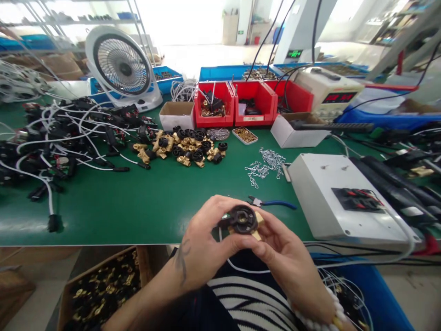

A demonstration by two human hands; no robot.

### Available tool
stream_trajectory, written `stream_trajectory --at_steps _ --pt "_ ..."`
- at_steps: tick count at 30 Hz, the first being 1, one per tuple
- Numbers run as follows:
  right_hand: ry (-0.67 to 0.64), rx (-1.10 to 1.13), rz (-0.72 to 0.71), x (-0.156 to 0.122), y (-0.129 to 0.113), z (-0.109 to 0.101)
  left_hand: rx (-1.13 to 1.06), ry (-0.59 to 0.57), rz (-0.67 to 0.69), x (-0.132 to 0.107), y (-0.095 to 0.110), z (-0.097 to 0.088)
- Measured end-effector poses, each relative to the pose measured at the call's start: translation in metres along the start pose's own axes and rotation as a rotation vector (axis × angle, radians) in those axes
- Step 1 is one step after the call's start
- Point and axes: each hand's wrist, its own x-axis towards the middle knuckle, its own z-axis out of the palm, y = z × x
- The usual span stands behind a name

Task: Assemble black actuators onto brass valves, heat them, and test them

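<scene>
Close in front of me, at the table's front edge, both hands hold one assembly. It is a brass valve fitting (259, 219) with a round black plastic collar (243, 219) facing up. My left hand (210, 234) is closed around the collar's left side, where a small black part with a bit of green shows. A white cable (237, 267) hangs below the hands. My right hand (284, 246) is closed around the brass side, fingers behind and thumb in front. Blue-handled pliers (275, 202) lie just beyond my hands.
Brass fittings with black caps (189, 145) and metal clips (267, 163) lie beyond. Cabled switch parts (69, 133) heap at left. Red bins (255, 110), a fan (120, 66) and a counter box (327, 89) stand behind; a grey control box (344, 197) is at right.
</scene>
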Motion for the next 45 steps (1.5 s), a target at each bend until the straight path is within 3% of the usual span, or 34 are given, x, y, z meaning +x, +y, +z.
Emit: stream_trajectory --at_steps 7,18,22,26,29,33,35,37,39,41,43,45 --pt "0.095 -0.063 -0.056 -0.006 -0.007 0.005 -0.098 -0.023 -0.010 -0.005 0.002 0.010" --pt "0.297 -0.624 -0.275 -0.022 -0.001 0.005 -0.371 -0.148 -0.167 -0.009 0.005 0.006" --pt "0.256 -0.731 -0.315 -0.024 0.001 0.005 -0.635 -0.165 -0.257 -0.009 0.006 0.009" --pt "0.130 -0.820 -0.414 -0.023 0.001 0.006 -0.825 -0.074 -0.326 -0.004 0.003 0.015" --pt "0.102 -0.821 -0.397 -0.022 -0.001 0.002 -0.630 0.028 -0.304 0.003 -0.001 0.008" --pt "0.305 -0.604 -0.223 -0.020 -0.007 -0.012 0.311 0.165 -0.209 0.005 -0.010 -0.004" --pt "0.325 -0.457 -0.195 -0.019 -0.008 -0.018 0.725 0.067 -0.218 0.003 -0.015 0.002" --pt "0.290 -0.343 -0.183 -0.018 -0.008 -0.019 0.939 -0.068 -0.247 0.002 -0.022 0.016" --pt "0.263 -0.284 -0.158 -0.018 -0.007 -0.018 1.003 -0.116 -0.257 0.004 -0.031 0.029" --pt "0.260 -0.250 -0.103 -0.019 -0.007 -0.015 0.942 -0.069 -0.248 0.009 -0.041 0.034" --pt "0.245 -0.191 -0.024 -0.021 -0.008 -0.012 0.746 0.010 -0.233 0.015 -0.050 0.028" --pt "0.208 -0.105 0.066 -0.022 -0.008 -0.010 0.391 0.057 -0.270 0.020 -0.055 0.017"
